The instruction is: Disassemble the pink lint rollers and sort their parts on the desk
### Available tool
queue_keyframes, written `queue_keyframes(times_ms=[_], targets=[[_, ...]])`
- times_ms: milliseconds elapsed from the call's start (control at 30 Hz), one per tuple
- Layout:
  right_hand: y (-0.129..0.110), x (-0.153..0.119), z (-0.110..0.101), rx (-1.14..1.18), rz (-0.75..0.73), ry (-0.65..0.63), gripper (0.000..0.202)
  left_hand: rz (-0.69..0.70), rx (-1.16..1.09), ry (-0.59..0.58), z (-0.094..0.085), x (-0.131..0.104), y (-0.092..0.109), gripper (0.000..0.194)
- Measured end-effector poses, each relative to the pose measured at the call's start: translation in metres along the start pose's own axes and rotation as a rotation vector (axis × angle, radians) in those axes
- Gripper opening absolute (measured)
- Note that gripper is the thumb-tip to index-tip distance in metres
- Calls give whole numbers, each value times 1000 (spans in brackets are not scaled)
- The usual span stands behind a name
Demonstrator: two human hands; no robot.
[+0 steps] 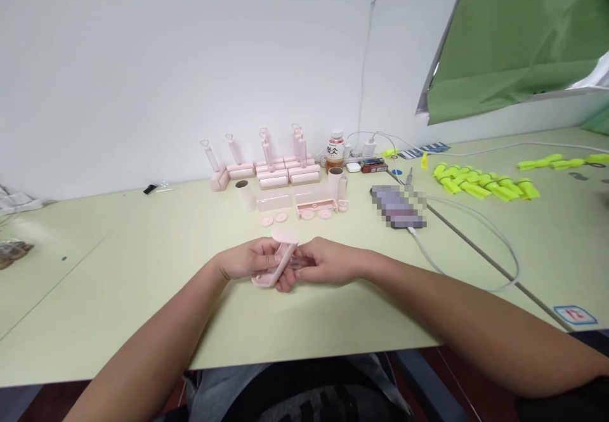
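In my left hand [252, 258] is a pink plastic lint roller case [284, 256], open trough-shaped and tilted, with the thumb pressed inside it. My right hand [328, 261] meets the case's right side, fingers curled around a small, clear-looking piece that is mostly hidden. Beyond my hands lie pink round end caps [268, 221], another pink case [316, 206] and a clear cover [273, 202]. Two white sticky-paper rolls with brown cores stand there, one at the left [245, 195] and one at the right [335, 181].
Several pink lint rollers [273, 179] with upright handles stand along the wall. To the right are a bottle [335, 150], a phone [398, 206] with a white charging cable [504, 231], and bright yellow bundles [485, 181]. The table's front edge lies close to my body.
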State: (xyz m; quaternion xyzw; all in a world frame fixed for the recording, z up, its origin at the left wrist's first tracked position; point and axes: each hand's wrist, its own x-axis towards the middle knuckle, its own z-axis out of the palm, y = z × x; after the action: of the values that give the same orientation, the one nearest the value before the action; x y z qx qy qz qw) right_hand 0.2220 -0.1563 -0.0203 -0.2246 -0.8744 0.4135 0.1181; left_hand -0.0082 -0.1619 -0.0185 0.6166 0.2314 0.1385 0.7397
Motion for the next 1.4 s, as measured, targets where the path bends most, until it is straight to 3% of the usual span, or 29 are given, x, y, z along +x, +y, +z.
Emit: queue_keyframes(times_ms=[100,267,467,533,633,767,833,967,1133,1400], targets=[[0,0,1,-131,40,30,26,21,99,29,5,4,2,36],[5,6,7,-320,154,247,23,86,112,96,8,14,-3,40],[9,7,8,-285,220,225,11,158,236,161,12,15,-2,39],[9,7,4,-220,264,206,12,180,335,278,11,12,3,37],[7,8,2,-247,301,231,13,251,387,563,4,7,12,38],[10,16,15,-484,70,323,11,256,278,932,-14,-3,23,43],[14,23,26,-572,-43,356,23,209,277,1080,-25,-7,25,41],[23,46,42,-715,-92,353,45,84,438,1272,-43,-13,19,29],[25,78,39,-742,32,326,45,-4,653,1369,-54,-16,13,24],[21,100,29,-719,126,277,35,-48,686,1356,-60,-19,12,26]])
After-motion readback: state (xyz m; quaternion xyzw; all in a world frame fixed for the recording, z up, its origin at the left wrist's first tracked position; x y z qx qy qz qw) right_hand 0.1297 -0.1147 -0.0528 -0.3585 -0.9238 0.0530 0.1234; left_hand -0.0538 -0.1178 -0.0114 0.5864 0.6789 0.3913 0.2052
